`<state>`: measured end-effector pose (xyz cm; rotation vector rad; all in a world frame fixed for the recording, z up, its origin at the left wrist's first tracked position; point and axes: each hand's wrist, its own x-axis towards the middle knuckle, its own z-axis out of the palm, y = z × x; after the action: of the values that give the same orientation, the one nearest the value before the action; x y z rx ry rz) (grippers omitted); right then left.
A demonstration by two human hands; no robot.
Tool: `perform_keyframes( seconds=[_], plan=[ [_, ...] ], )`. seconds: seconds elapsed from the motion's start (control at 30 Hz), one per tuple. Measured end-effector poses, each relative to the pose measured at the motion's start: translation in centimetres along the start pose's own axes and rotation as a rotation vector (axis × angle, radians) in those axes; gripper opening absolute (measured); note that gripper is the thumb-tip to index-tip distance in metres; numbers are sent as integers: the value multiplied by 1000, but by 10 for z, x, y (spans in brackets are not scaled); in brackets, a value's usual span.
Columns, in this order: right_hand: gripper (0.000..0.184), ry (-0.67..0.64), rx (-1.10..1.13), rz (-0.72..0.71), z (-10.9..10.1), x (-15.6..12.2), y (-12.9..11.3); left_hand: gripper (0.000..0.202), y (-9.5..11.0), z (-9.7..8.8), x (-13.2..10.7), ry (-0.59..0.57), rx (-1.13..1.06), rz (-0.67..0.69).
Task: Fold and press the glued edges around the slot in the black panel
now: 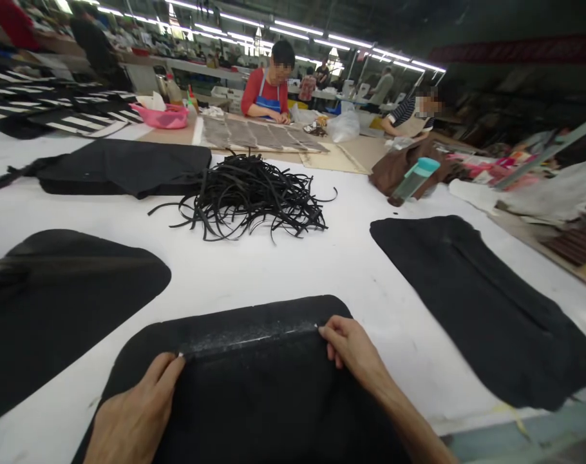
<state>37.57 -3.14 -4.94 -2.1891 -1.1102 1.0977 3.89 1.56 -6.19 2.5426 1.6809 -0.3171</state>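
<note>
Black fabric panel (254, 399) has its whitish fold (249, 338) pinched at either end by left hand (138, 412) and right hand (353, 348), palms down.

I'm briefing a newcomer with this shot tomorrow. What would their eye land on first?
Nearest the camera, the left hand and right hand rest at either end of a glossy strip across a black fabric piece. Beyond it, mid-table, a tangled heap of black strips stands out against the white table.
</note>
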Motion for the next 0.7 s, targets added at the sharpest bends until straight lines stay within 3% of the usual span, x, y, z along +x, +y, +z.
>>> perform_keyframes(
  seconds=[0.13, 0.33, 0.5, 0.7],
  plan=[
    [23, 2, -9, -5, -1, -3, -5, 52, 0, 8, -11, 86, 150, 31],
    [24, 95, -186, -16, 4, -9, -8, 59, 6, -2, -21, 145, 241, 122],
    [20, 116, -143, -25, 6, -9, -5, 60, 2, -4, -26, 186, 271, 181],
    [20, 83, -153, -24, 3, -7, -8, 62, 7, -12, -26, 76, 213, 94]
  ],
)
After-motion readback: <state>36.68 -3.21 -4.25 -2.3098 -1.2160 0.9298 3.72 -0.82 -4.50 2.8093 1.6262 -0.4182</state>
